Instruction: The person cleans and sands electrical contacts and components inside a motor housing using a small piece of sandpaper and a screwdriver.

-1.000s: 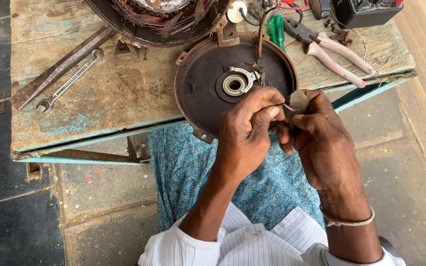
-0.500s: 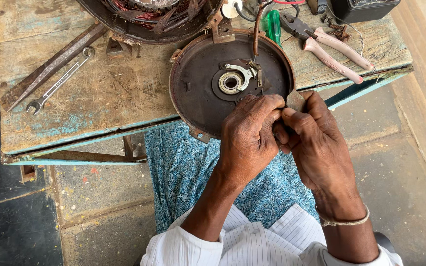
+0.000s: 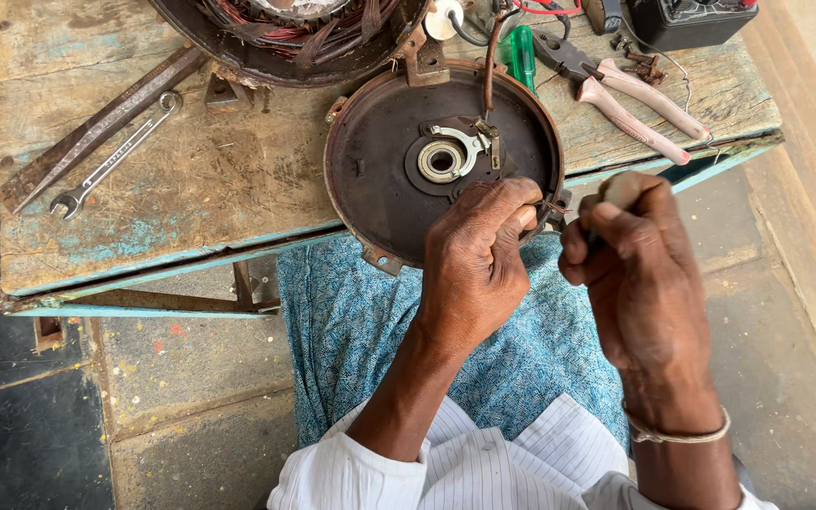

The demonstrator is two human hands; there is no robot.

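Down at the near edge of the wooden workbench lies a round motor end cover — a dark, rust-brown metal dish, concave side up, its lower rim hanging over the bench edge above the person's lap. At its centre sits a pale ring-shaped bearing seat, with a small bright metal bracket beside it. A brown wire comes down from the top of the bench to that bracket. Small lugs stick out from the rim at the upper left and lower left.

The left hand rests on the lower right part of the cover, fingers curled tightly together and pinched on something thin and reddish at the rim; what it is cannot be made out. The right hand is just beside it, off the bench edge, closed in a fist around a small object with a pale rounded top. A thin wire seems to run between the two hands.

Above the cover sits a motor stator with copper windings, touching or nearly touching the cover's rim. Pink-handled pliers lie to the right, a green-handled screwdriver near them, and a spanner beside a flat iron bar on the left — well apart from the hands.
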